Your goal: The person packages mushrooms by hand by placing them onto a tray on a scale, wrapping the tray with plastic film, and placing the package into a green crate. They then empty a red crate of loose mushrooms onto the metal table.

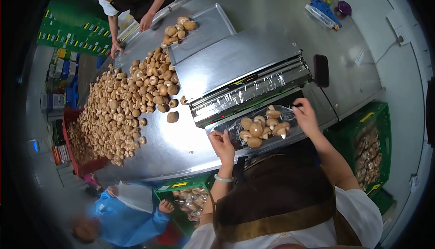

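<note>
Several brown shiitake mushrooms (256,130) lie in a loose cluster on a sheet of clear plastic film (289,114) in front of me. At the cluster's left side my left hand (222,146) is closed, pinching the edge of the film between thumb and fingers. My right hand (306,116) pinches the film at the right side, its fingertips closed beside the dark plate. Directly behind the mushrooms stands a metal film-wrapping machine (244,90), with crinkled film along its front bar and a small red light.
A large heap of mushrooms (131,97) covers the table's left, spilling from a red crate (72,158). A metal tray (204,34) bears more mushrooms. A phone (321,70) lies right of the machine. Green crates (387,131) with packed mushrooms flank me. Two other people are nearby.
</note>
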